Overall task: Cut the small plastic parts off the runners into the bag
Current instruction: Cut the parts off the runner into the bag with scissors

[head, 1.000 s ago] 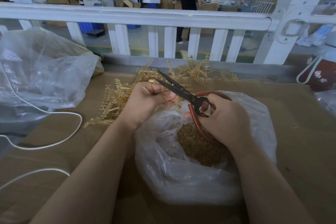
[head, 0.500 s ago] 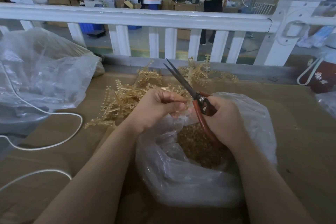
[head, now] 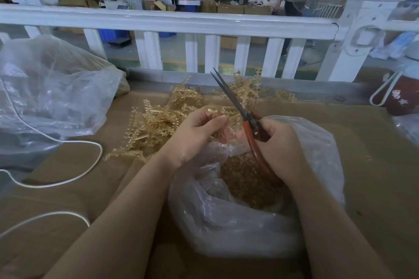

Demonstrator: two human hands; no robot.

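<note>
My right hand [head: 280,149] grips the red handles of the scissors [head: 247,118]; the blades are closed and point up and away toward the railing. My left hand [head: 195,133] pinches a short amber runner piece [head: 215,113] between thumb and fingers, just left of the scissors' pivot. Both hands hover over the open mouth of a clear plastic bag [head: 249,229] that holds a heap of small amber cut parts [head: 244,181]. A pile of amber runners [head: 158,124] lies on the cardboard behind my left hand.
A large crumpled clear bag [head: 49,97] sits at the left, with a white cord [head: 68,179] looping across the cardboard tabletop [head: 374,176]. A white railing [head: 181,22] borders the far edge. A dark red flask with a white strap [head: 399,97] stands at the right.
The scissors' blades have gone from spread apart to closed and swung upward toward the railing. My left hand has kept its pinch on the runner piece and shifted slightly.
</note>
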